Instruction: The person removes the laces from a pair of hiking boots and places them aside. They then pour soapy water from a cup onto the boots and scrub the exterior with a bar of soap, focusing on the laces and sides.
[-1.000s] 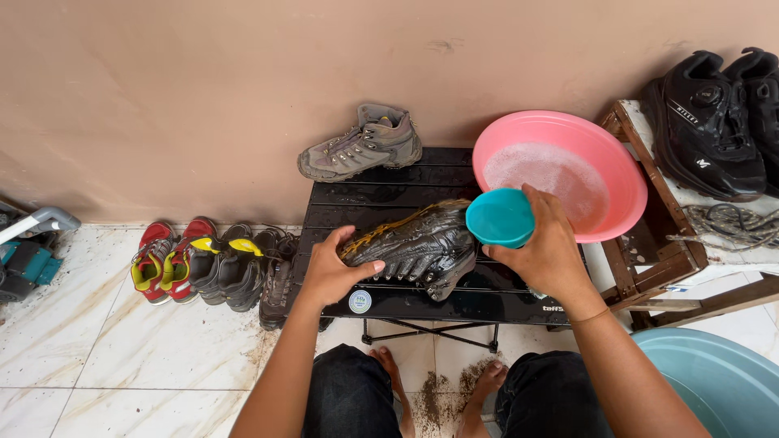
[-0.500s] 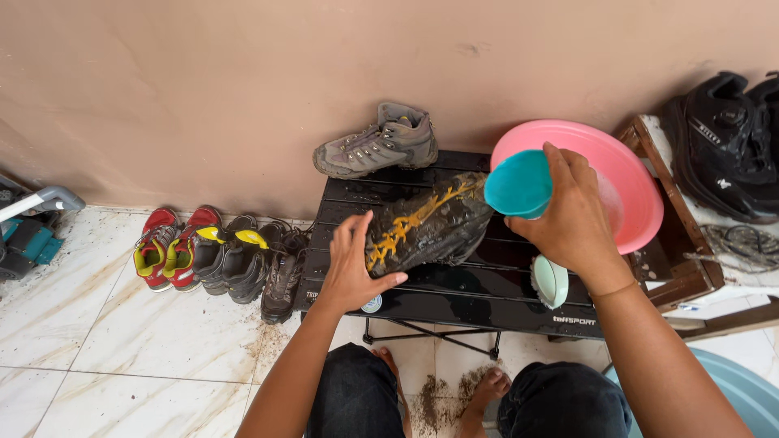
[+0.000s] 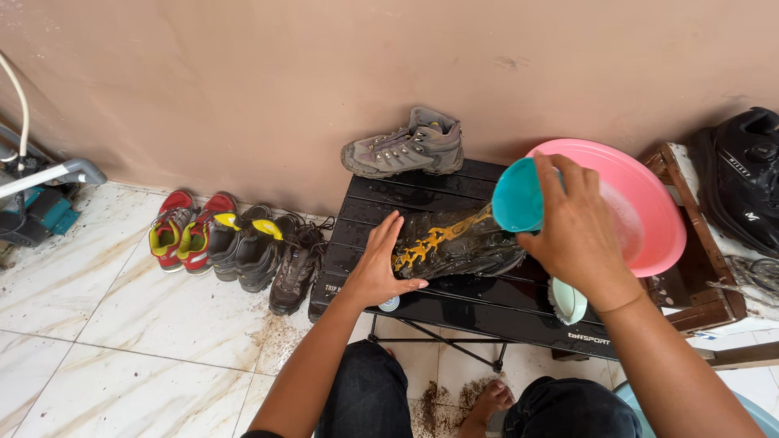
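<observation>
Head view, left hand: the left hand [image 3: 380,272] lies flat with fingers spread on the heel end of a muddy boot [image 3: 454,242], pressing it down on the table; it grips nothing between thumb and fingers.
Head view, right hand: the right hand [image 3: 578,231] is wrapped around a teal cup [image 3: 517,196], fingers curled over its far side, and holds it tipped over the toe end of the boot, just in front of the basin.
Muddy boot: dark, lying on its side on the middle of the table, its sole turned up and showing yellow tread among wet mud.
Table: a low black slatted folding table [image 3: 454,304] against the wall, wet on top, its crossed legs visible below.
Second boot: a grey-brown hiking boot [image 3: 406,146] stands upright at the table's back edge, touching the wall, well apart from both hands.
Basin: a round pink basin [image 3: 649,219] sits on the table's right end, partly hidden by the right hand.
Brush: a pale green scrubbing brush [image 3: 565,300] lies on the table just under the right wrist.
Floor left: red trainers [image 3: 182,231] and dark shoes with yellow insoles [image 3: 247,243] stand in a row beside the table on marble tiles [image 3: 122,324].
Right edge: black shoes [image 3: 742,182] rest on a wooden rack [image 3: 698,284].
Below: the person's dark trousers and a bare foot [image 3: 487,401] over scattered dirt.
</observation>
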